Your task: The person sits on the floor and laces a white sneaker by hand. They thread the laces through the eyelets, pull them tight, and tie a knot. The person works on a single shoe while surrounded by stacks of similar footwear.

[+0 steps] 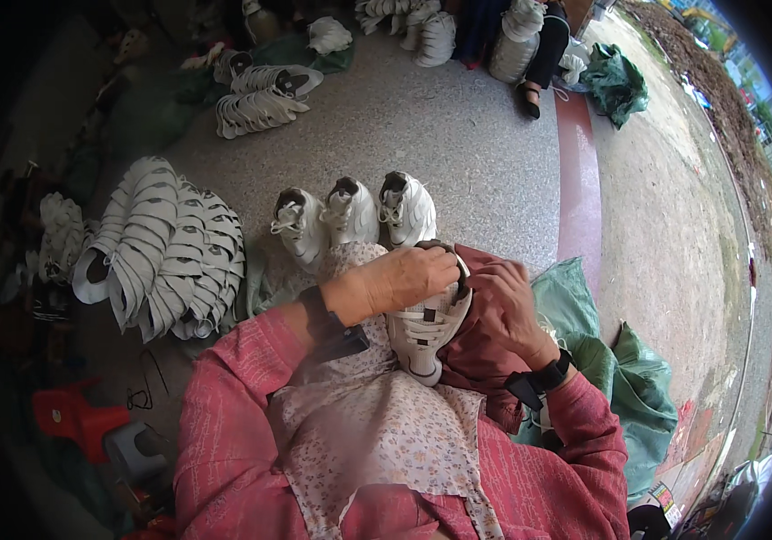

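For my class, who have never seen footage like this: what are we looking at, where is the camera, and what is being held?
There is no machine here: a fisheye camera worn on a seated person's head looks down at their own hands. The left hand and right hand together hold a white shoe upper over a flowered apron. On the speckled floor ahead stand three finished white shoes. To the left lies a pile of flat white uppers; to the right, a green bag. The curved edges come from the lens.

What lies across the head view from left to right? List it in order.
Red plastic stool → big stack of nested white shoe uppers → left hand on the white laced shoe upper → right hand → crumpled green plastic sack.
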{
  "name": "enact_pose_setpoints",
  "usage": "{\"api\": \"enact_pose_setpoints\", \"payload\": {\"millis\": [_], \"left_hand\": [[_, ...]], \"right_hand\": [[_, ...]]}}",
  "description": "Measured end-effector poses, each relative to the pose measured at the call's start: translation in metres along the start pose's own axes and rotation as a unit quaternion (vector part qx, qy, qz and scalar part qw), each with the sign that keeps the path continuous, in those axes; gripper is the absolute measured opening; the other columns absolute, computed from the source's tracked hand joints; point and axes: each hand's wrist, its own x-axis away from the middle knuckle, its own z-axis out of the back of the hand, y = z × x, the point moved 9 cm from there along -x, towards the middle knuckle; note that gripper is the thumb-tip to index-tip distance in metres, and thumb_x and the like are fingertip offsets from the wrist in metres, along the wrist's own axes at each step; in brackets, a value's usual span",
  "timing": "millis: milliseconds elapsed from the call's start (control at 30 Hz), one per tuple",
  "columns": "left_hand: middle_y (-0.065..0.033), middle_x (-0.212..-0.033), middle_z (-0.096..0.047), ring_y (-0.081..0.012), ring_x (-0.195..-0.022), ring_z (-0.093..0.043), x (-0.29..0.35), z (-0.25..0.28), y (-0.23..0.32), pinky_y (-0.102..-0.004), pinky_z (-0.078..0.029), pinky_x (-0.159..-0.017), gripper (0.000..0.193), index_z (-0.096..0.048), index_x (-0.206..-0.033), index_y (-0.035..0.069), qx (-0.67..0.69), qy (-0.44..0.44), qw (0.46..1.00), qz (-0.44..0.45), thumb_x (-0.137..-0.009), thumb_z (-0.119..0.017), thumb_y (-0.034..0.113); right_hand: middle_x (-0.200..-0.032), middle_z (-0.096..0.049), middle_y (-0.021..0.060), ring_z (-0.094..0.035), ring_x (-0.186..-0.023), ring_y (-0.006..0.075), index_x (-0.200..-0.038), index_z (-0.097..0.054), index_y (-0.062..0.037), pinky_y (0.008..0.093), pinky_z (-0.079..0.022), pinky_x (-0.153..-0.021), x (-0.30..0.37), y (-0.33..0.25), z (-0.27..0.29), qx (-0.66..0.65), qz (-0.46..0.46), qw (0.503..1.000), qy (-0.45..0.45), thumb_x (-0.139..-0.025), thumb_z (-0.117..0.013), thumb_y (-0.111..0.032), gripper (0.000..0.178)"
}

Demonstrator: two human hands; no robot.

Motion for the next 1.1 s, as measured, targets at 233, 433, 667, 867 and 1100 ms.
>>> {"api": "enact_pose_setpoints", "payload": {"millis": [233, 433, 667, 867, 1100], "left_hand": [[-0.0087, -0.094, -0.059, -0.0251, -0.084, -0.064, 0.010, 0.049, -0.004, -0.0344, -0.054, -0.072, 0.020, -0.057, -0.092, 0.003, -0.002, 0.203, 0.979, 0.028, -0.085, -0.069, 0.018], [-0.0056, -0.084, -0.062, -0.0126, -0.077, -0.063, 0.140, -0.021, -0.010, -0.0273, -0.051, -0.056, 0.036, -0.061, -0.115, 0.003, 0.626, -0.049, 0.654, 0.421, -0.100, -0.061, 0.034], [-0.0006, -0.077, -0.054, -0.0081, -0.056, -0.049, 0.155, -0.060, 0.017, -0.0195, -0.043, -0.045, 0.045, -0.048, -0.136, 0.007, 0.891, 0.192, 0.245, 0.330, -0.104, -0.052, 0.038], [0.0037, -0.073, -0.047, -0.0060, -0.059, -0.048, 0.236, -0.037, -0.060, -0.0199, -0.042, -0.046, 0.017, -0.058, -0.106, 0.008, 0.847, 0.427, 0.216, 0.233, -0.106, -0.051, 0.024], [-0.0003, -0.091, -0.058, -0.0121, -0.085, -0.056, 0.383, -0.013, -0.106, -0.0269, -0.049, -0.082, 0.019, -0.059, -0.105, 0.006, 0.654, 0.614, 0.280, 0.342, -0.106, -0.051, 0.023]], "right_hand": [[-0.089, -0.054, 0.0090, -0.052, -0.087, 0.0286, -0.086, -0.060, -0.0074, 0.0409, -0.038, -0.083, -0.006, 0.003, -0.042, 0.048, -0.025, 0.994, -0.093, -0.081, -0.064, -0.016, 0.011], [-0.092, -0.057, 0.0081, -0.054, -0.094, 0.0268, -0.086, -0.062, -0.0073, 0.0419, -0.037, -0.087, -0.015, -0.007, -0.039, 0.043, -0.053, 0.995, -0.072, -0.080, -0.068, -0.016, 0.013], [-0.083, -0.061, 0.0074, -0.059, -0.071, 0.0188, -0.097, -0.057, -0.0034, 0.0326, -0.049, -0.065, 0.028, 0.018, 0.002, -0.470, -0.318, 0.823, 0.028, -0.100, -0.052, -0.014, 0.013], [-0.056, -0.031, -0.0035, -0.029, -0.046, 0.0091, -0.074, -0.041, -0.0125, 0.0282, -0.032, -0.046, 0.109, 0.064, 0.132, -0.581, -0.213, 0.722, 0.309, -0.111, -0.031, -0.032, 0.043], [-0.060, -0.043, -0.0018, -0.043, -0.052, 0.0079, -0.076, -0.055, -0.0085, 0.0255, -0.038, -0.053, 0.275, 0.106, 0.148, -0.197, -0.519, 0.788, 0.266, -0.104, -0.052, -0.031, 0.037]]}}
